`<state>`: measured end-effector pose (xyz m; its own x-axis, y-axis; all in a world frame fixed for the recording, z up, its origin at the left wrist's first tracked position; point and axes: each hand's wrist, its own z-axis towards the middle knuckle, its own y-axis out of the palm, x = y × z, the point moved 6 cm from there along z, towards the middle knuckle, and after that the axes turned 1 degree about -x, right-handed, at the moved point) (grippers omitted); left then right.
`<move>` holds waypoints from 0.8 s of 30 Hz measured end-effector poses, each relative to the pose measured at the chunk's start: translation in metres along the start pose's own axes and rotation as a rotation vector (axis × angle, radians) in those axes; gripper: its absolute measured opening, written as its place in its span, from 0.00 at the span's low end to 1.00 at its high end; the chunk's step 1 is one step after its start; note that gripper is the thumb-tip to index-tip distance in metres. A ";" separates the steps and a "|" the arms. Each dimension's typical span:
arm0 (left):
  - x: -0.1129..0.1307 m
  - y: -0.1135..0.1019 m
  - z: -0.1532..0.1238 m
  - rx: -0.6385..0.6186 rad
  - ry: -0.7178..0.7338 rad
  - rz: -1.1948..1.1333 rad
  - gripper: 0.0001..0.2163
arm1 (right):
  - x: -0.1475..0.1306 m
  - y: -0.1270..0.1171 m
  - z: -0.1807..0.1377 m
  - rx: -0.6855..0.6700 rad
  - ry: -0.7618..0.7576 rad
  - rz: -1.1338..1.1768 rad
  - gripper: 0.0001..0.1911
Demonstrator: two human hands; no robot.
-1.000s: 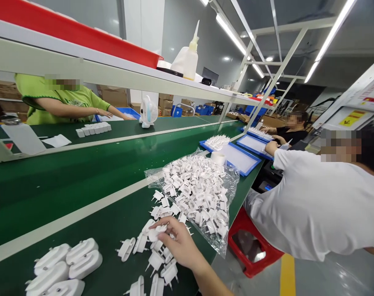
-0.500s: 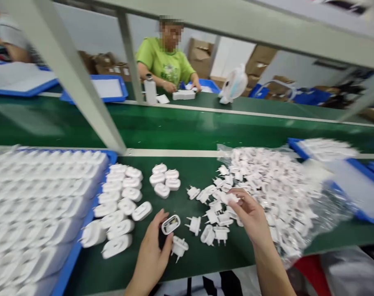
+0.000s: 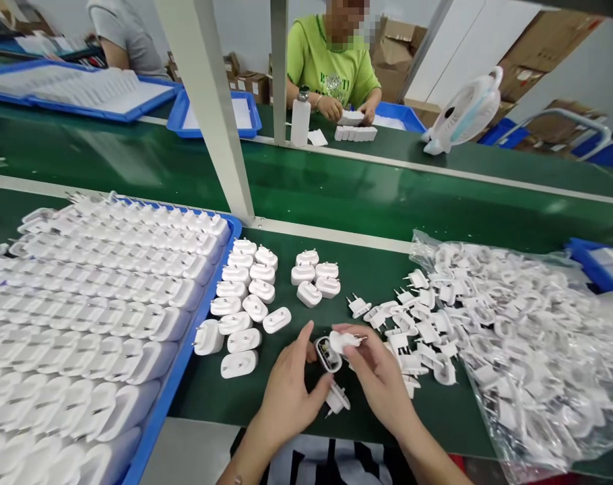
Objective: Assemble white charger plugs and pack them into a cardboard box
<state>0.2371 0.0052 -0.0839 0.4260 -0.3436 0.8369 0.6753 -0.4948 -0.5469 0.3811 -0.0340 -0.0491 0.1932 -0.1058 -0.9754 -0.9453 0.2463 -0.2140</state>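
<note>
Apparently for steadiness, the left hand (image 3: 291, 391) is holding an open housing (image 3: 329, 357) between half-curled fingers (image 3: 300, 342), the right hand (image 3: 381, 374) pinching a pronged cap (image 3: 343, 341) at its mouth.

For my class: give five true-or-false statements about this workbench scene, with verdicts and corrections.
1. The right hand holds a white two-pin plug cap. True.
2. The left hand rests on the blue tray. False: it holds an open charger housing.
3. The blue tray is left of both hands. True.
4. The fan stands beside the plastic bag. False: it stands across the green belt.
5. The co-worker's green shirt is short-sleeved. True.
</note>
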 end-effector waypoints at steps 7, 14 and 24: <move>0.007 -0.002 0.008 -0.057 -0.013 0.049 0.22 | -0.009 -0.016 0.003 0.078 -0.103 -0.184 0.06; 0.007 -0.002 0.013 0.011 0.007 0.018 0.12 | -0.016 0.002 -0.001 -0.105 -0.208 -0.452 0.09; 0.011 -0.004 0.007 -0.004 0.000 0.007 0.14 | -0.024 0.010 0.005 -0.248 -0.313 -0.602 0.13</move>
<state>0.2430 0.0086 -0.0722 0.4310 -0.3472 0.8329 0.6698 -0.4955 -0.5531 0.3688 -0.0240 -0.0283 0.7302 0.1354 -0.6697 -0.6761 0.0020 -0.7368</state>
